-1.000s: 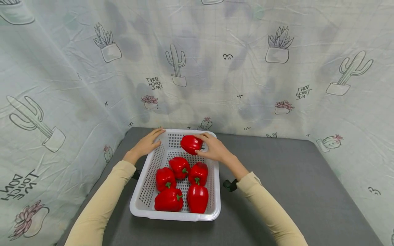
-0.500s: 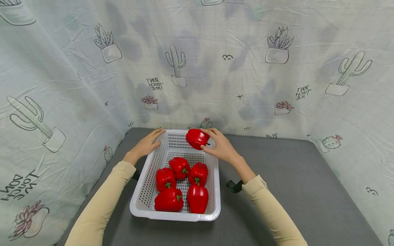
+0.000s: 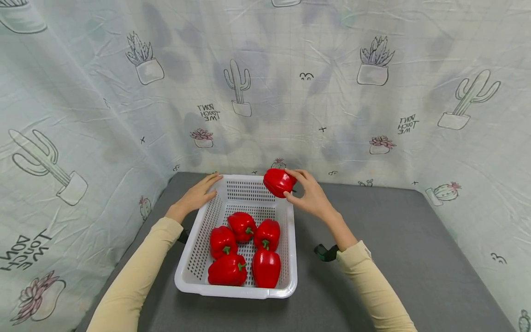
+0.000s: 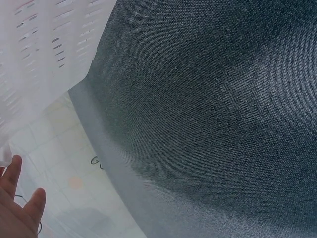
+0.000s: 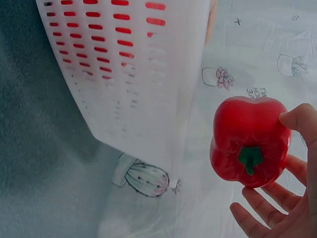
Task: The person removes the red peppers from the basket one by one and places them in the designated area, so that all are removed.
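Grey woven tabletop [image 3: 394,240]; perforated plastic basket [image 3: 286,258]; glossy pepper [image 3: 280,182].

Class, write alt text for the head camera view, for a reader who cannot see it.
A right hand holds a red pepper above the far right corner of a white basket containing five more peppers. The left hand rests on the basket's far left rim, on a grey table.
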### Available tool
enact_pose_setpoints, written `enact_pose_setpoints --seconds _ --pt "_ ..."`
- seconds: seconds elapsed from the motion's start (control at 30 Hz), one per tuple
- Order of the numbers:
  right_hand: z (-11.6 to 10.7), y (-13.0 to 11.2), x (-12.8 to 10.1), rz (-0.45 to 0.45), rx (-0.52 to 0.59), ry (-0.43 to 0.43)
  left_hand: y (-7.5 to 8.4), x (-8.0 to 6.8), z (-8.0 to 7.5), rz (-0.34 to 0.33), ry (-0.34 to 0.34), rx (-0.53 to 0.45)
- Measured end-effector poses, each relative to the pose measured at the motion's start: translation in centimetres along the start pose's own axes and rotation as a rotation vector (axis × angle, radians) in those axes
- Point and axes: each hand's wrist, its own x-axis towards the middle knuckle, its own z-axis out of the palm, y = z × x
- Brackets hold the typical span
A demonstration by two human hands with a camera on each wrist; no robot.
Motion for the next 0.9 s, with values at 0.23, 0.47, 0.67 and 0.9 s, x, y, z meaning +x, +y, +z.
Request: enact_pose_setpoints --seconds 0.23,0.47,0.67,0.9 --pt "-1.0 1.1 -0.9 0.024 -0.015 0.026 -0.2 0.1 0.0 0.005 -0.005 -0.009" --pt "-2.0 2.2 -1.9 0.076 -0.015 0.05 -0.4 0.0 0.2 0.024 -0.01 0.0" --pt "-2.8 3.4 -2.8 0.097 -0.027 0.062 -0.2 0.0 0.1 0.022 -0.006 -0.01" --pt "-3.3 4.6 -3.9 0.117 -0.047 0.077 -0.2 -0.1 0.0 0.018 -0.009 -0.001"
